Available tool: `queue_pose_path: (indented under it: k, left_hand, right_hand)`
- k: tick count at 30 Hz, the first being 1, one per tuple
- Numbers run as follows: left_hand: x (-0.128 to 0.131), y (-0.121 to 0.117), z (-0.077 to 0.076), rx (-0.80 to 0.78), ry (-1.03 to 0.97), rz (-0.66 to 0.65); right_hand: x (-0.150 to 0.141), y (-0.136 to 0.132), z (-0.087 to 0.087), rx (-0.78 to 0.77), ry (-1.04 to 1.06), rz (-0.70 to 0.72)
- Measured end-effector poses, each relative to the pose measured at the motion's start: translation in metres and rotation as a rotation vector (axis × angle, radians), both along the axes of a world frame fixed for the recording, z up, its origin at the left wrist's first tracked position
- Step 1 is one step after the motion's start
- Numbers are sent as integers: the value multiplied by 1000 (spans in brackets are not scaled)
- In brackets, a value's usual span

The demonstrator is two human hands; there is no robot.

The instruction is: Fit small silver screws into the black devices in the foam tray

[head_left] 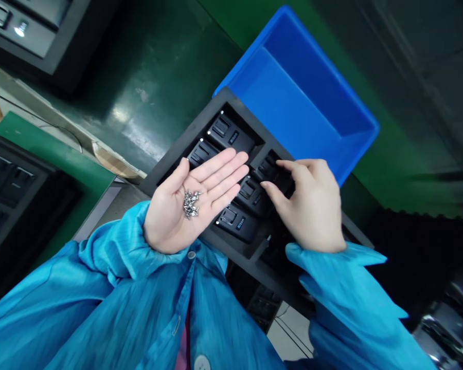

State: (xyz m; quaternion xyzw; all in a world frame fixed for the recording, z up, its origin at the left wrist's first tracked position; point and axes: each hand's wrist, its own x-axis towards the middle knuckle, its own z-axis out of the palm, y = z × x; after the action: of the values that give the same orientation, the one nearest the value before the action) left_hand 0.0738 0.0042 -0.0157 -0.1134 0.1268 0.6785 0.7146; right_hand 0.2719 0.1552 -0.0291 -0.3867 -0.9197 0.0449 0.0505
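My left hand (196,200) is palm up, fingers stretched out flat, with a small heap of silver screws (191,204) in the palm. It hovers over a black foam tray (189,134) whose slots hold several black devices, some labelled "Riton". One labelled device (234,222) lies just beyond my left fingers; another device (231,132) sits at the tray's far end. Over the tray's right row, my right hand (308,205) is curled, with thumb and index finger on either side of a black device (268,165). Its other fingers are folded, and whether a screw is between them is hidden.
A blue plastic bin (304,92) stands behind the tray on the green table (139,92). Another black-framed tray (50,56) is at the upper left, and a further tray of black devices (11,190) lies at the left edge. Shiny blurred objects (447,329) appear lower right.
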Motion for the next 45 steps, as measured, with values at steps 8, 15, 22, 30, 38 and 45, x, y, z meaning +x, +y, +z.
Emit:
queue_pose_path:
  k: [8,15,22,30,38,45]
  left_hand:
    - [8,-1,2,44,53,-47]
    - [16,0,-2,83,108,-106]
    - [27,2,-1,84,127,-153]
    - [34,4,5,-14,21,-209]
    - [32,7,11,-111,44,-234]
    - [31,9,10,-125,-6,-238]
  right_hand:
    - [3,10,2,25,-51,30]
    - [-2,-15,31,267,71,81]
    - [-35,-79,64,37,250,409]
    - [-42,-81,51,95,192,471]
    - [-48,-81,57,64,110,490]
    - [-46,-78,55,-52,125,437]
